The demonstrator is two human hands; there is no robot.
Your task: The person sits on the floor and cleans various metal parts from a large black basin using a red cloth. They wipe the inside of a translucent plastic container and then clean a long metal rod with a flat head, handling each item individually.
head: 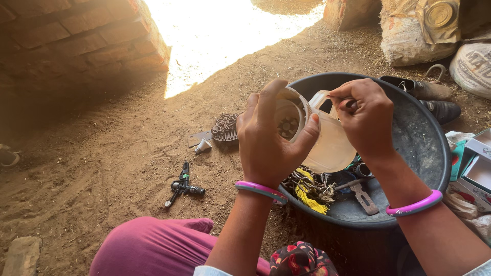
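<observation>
At frame centre, a translucent plastic housing [327,145] is gripped over the dark basin [424,138] by the left hand [268,140], fingers wrapped round its rim. A small part is pinched by the right hand [365,120] at its top edge. Fitting seems underway; careful alignment is called for next.

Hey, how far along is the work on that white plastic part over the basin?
Done: small parts lie out on the dirt, a black tool and a metal piece. In hand: the left hand holds the white plastic housing while the right hand works at its top. Left: loose hardware remains in the basin.
</observation>
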